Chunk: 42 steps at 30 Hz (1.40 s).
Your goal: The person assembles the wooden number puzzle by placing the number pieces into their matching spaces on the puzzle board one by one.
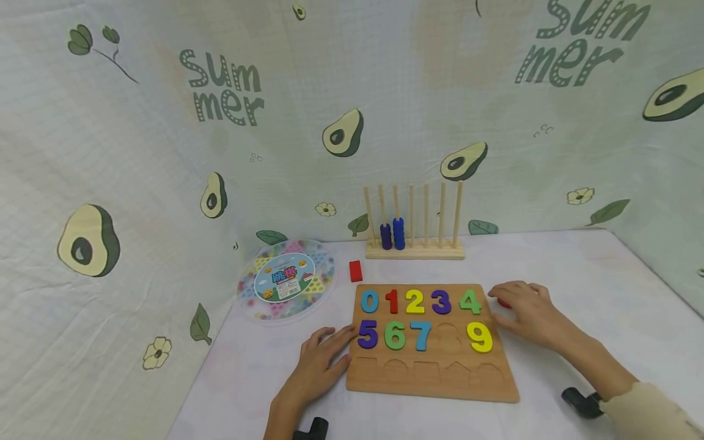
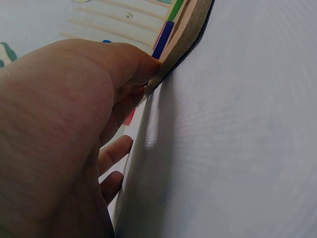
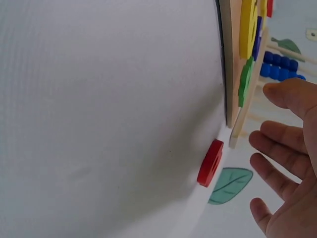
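Observation:
A wooden number board (image 1: 434,376) lies on the white table, with coloured digits 0 to 7 and 9 set in it and the 8 slot empty. My left hand (image 1: 332,343) rests flat at the board's left edge beside the purple 5. In the left wrist view its thumb (image 2: 133,62) presses against the board's side (image 2: 185,34). My right hand (image 1: 514,305) hovers just right of the board over a small red piece (image 1: 503,302). In the right wrist view, that red piece (image 3: 210,162) lies on the table and the fingers (image 3: 277,136) are spread apart from it.
A wooden peg rack (image 1: 414,229) with blue beads on two pegs stands behind the board. A red block (image 1: 355,271) and a round clear case (image 1: 286,280) of coloured pieces lie at the back left. Avocado-print cloth walls the table at the back and sides.

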Available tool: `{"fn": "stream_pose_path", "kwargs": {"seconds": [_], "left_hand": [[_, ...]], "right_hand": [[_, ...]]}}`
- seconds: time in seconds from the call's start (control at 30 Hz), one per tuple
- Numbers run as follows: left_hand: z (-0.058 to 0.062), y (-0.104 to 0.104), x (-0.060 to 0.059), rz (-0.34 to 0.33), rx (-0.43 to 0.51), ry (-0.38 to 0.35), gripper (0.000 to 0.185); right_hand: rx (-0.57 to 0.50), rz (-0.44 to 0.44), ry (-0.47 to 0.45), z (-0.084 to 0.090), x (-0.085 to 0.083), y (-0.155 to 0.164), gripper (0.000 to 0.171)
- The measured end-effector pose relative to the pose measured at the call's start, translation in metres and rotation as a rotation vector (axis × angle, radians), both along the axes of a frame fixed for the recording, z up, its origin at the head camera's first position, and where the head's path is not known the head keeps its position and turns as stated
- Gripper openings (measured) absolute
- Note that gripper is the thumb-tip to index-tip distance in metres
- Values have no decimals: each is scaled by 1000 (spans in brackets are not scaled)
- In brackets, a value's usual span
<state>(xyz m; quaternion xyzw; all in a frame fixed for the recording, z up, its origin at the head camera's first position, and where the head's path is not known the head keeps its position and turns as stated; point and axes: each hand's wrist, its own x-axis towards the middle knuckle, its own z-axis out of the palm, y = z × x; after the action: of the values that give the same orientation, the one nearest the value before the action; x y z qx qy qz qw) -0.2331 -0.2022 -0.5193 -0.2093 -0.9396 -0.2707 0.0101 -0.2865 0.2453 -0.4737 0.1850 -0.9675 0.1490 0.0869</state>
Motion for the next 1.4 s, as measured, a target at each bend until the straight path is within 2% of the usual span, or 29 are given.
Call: {"fn": "stream_pose_path", "kwargs": {"seconds": [0.47,1.4], "left_hand": [[2,1,-1,5,-5,-18,48],[-2,0,-3,-8,3,-5,48]], "right_hand": [[12,-20,-8,-9,-10,13,50],[40,-70,-46,-20,-31,31,57]]}}
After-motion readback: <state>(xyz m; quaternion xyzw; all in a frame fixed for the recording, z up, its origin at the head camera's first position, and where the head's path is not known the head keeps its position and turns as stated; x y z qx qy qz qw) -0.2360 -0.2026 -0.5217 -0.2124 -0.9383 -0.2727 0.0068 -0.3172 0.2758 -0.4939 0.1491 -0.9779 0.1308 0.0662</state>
